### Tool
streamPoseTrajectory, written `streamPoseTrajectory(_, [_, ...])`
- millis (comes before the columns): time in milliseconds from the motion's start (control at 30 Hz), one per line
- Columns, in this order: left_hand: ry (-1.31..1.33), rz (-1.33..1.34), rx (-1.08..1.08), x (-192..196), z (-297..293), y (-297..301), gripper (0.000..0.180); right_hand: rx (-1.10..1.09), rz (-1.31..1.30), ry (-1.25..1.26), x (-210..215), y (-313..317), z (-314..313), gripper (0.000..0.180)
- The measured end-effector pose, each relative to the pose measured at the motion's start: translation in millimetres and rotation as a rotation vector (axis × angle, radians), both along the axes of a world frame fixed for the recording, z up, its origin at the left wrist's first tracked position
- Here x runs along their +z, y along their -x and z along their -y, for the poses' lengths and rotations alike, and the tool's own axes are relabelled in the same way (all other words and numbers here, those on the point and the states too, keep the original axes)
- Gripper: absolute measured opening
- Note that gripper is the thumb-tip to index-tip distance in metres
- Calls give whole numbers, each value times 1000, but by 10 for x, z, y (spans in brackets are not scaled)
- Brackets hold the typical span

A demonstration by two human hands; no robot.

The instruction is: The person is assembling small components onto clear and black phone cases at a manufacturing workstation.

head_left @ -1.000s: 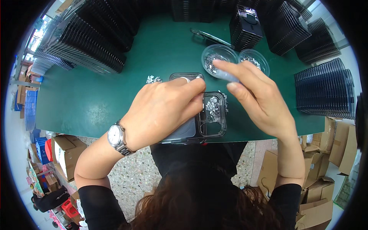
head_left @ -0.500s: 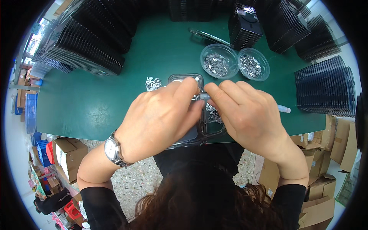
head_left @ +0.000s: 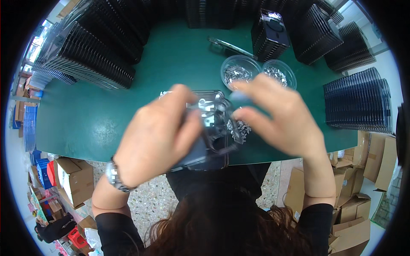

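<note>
Both hands blurred; left hand (head_left: 160,138) covers much of the clear tray (head_left: 212,128), right hand (head_left: 279,117) hides its far edge and fingertip contents.

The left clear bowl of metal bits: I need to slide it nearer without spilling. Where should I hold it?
Pinch the near rim of the left clear bowl from the near side. It stands upright and open, and the second bowl crowds its right side.

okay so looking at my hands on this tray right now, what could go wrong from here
The clear tray is lifted and tilted in your left hand, near the table edge, so the small metal parts beside it could be knocked to the floor. Your right hand is close to the two open bowls and might tip them.
</note>
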State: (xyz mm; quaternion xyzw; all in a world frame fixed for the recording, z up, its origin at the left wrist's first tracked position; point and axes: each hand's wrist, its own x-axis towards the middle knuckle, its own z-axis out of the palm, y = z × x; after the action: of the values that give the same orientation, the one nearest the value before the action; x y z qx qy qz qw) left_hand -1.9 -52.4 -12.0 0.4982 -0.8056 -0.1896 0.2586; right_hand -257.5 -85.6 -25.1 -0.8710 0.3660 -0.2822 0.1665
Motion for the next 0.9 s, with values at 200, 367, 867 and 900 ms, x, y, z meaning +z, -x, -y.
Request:
streamPoseTrajectory(200, [-150, -494, 270, -174, -244, -421, 12, -299, -424, -146, -546, 230, 843, 20])
streamPoseTrajectory(367, [-7, -450, 365, -491, -330, -446, 12, -236, -627, -246, -850, 17, 996, 30])
streamPoseTrajectory(867, [-184, -306, 185, -243, -203, -257, 14, -268, -232, -325, -569, 202, 904, 24])
streamPoseTrajectory(900, [-174, -305, 135, -195, -165, -212, 15, -252, -82, -346, -441, 181, 800, 22])
